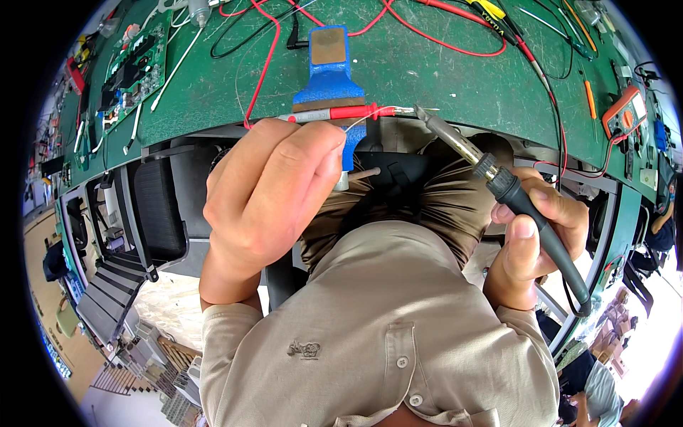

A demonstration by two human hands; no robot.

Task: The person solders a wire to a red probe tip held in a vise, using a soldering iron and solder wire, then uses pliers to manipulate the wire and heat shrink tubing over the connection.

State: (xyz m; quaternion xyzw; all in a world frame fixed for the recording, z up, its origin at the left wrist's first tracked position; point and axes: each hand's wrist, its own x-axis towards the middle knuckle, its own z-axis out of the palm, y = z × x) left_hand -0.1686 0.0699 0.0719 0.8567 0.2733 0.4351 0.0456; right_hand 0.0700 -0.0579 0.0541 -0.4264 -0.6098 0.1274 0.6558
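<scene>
A blue bench vise stands at the table edge, with a red and grey test probe lying across its jaws. My left hand is closed in a pinch in front of the vise. From its fingertips a thin strand of solder wire curves up to the right end of the probe. My right hand grips a soldering iron by its dark handle. The iron's tip points up and left and is at the probe's metal end; whether they touch, I cannot tell.
On the green table a circuit board lies at the left. Red and black leads loop across the back. An orange multimeter and an orange-handled tool are at the right. A dark chair stands left, below the table edge.
</scene>
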